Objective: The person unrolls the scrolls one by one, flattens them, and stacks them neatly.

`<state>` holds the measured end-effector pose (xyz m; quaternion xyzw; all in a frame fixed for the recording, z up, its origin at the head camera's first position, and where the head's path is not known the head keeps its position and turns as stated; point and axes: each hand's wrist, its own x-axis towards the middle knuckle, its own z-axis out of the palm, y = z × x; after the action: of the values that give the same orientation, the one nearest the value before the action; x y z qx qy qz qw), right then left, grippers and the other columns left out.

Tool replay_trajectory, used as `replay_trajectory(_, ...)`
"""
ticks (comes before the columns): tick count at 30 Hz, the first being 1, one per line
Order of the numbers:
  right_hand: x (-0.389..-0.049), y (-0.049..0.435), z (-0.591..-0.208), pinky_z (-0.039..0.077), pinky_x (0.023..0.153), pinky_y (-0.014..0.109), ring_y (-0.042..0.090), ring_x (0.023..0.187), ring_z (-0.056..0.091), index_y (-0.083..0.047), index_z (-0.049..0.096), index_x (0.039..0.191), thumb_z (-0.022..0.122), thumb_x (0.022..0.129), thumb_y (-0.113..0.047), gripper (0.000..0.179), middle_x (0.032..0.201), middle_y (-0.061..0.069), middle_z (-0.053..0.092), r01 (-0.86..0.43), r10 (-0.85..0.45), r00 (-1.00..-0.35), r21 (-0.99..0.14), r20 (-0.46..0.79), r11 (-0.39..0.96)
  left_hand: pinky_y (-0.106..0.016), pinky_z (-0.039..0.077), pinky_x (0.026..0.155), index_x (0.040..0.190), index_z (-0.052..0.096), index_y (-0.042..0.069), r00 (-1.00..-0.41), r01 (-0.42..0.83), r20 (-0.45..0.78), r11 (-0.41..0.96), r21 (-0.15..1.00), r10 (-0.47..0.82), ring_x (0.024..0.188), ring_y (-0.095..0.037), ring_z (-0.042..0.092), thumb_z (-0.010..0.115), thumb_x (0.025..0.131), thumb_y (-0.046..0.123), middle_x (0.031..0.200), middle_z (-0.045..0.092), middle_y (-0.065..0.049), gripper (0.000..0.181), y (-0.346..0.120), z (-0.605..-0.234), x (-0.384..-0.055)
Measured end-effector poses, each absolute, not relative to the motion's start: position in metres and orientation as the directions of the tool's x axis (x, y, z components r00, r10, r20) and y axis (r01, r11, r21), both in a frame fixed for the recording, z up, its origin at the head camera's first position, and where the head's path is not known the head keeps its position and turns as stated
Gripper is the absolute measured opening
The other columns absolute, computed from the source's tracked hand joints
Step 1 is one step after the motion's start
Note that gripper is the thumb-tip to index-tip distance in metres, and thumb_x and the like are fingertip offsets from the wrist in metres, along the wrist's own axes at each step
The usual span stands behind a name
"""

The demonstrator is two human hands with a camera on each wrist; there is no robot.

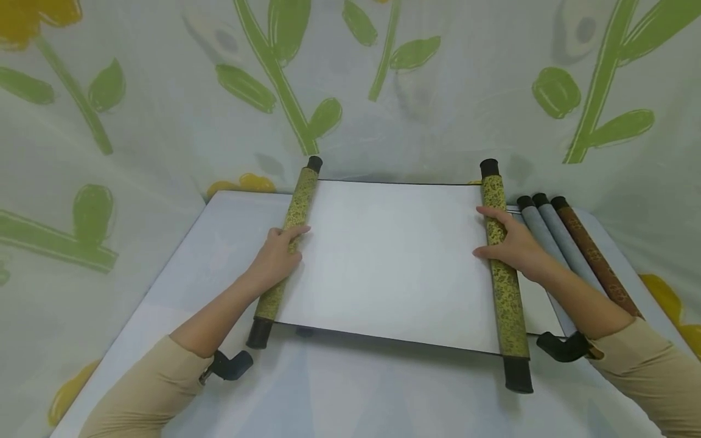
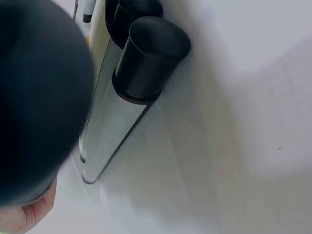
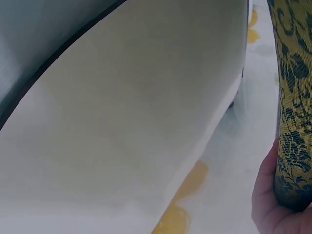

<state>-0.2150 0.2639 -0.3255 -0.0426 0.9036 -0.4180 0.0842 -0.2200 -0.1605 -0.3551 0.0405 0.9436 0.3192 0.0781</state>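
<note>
A hanging scroll (image 1: 389, 261) with a plain white face is spread between two rolled ends in yellow-and-dark patterned cloth, each tipped with black knobs. My left hand (image 1: 276, 258) grips the left roll (image 1: 302, 198) around its middle, thumb and fingers on either side. On the right roll (image 1: 506, 304), my right hand (image 1: 512, 243) holds from the outer side, thumb and forefinger reaching over onto the white sheet. A shadow lies under the scroll's near edge. In the right wrist view, my hand (image 3: 270, 209) cups the patterned roll (image 3: 295, 112).
Two grey rolled scrolls (image 1: 558, 234) and a brown patterned one (image 1: 594, 255) lie at the table's right side. A pale dark-edged sheet (image 1: 539, 307) shows beside them. The white table (image 1: 181, 286) meets a leaf-printed curtain (image 1: 427, 128) behind. Black wrist mounts (image 1: 230, 366) sit at both cuffs.
</note>
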Motion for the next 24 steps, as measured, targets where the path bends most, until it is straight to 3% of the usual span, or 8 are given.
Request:
replay_trajectory(9, -0.212, 0.276, -0.326, 0.023, 0.102, 0.066, 0.046, 0.141, 0.002, -0.008, 0.016, 0.152, 0.059, 0.087, 0.002, 0.078, 0.156, 0.025, 0.004, -0.036, -0.195, -0.974, -0.767, -0.117, 0.641, -0.036, 0.042, 0.066, 0.146, 0.037, 0.017, -0.984, 0.016, -0.128, 0.786, 0.618, 0.121, 0.086, -0.029, 0.047, 0.044, 0.095, 0.013, 0.127, 0.036, -0.030, 0.051, -0.168, -0.358, -0.220)
replay_trajectory(17, -0.214, 0.280, -0.326, 0.017, 0.104, 0.067, 0.047, 0.141, 0.002, -0.011, 0.018, 0.152, 0.074, 0.081, -0.013, 0.091, 0.156, 0.025, 0.004, -0.008, -0.155, -0.980, -0.753, -0.125, 0.658, -0.047, 0.044, 0.081, 0.142, 0.044, 0.018, -0.991, 0.035, -0.076, 0.766, 0.642, 0.110, 0.102, -0.035, 0.046, 0.063, 0.090, 0.019, 0.128, 0.040, -0.030, 0.055, -0.169, -0.356, -0.223)
replay_trajectory(24, -0.213, 0.283, -0.326, 0.017, 0.102, 0.069, 0.048, 0.140, 0.003, -0.013, 0.018, 0.152, 0.075, 0.079, -0.015, 0.092, 0.156, 0.025, 0.004, 0.004, -0.140, -0.981, -0.734, -0.136, 0.679, -0.046, 0.044, 0.081, 0.141, 0.045, 0.017, -0.994, 0.033, -0.062, 0.770, 0.638, 0.094, 0.102, -0.034, 0.046, 0.061, 0.090, 0.014, 0.129, 0.042, -0.028, 0.054, -0.168, -0.353, -0.224)
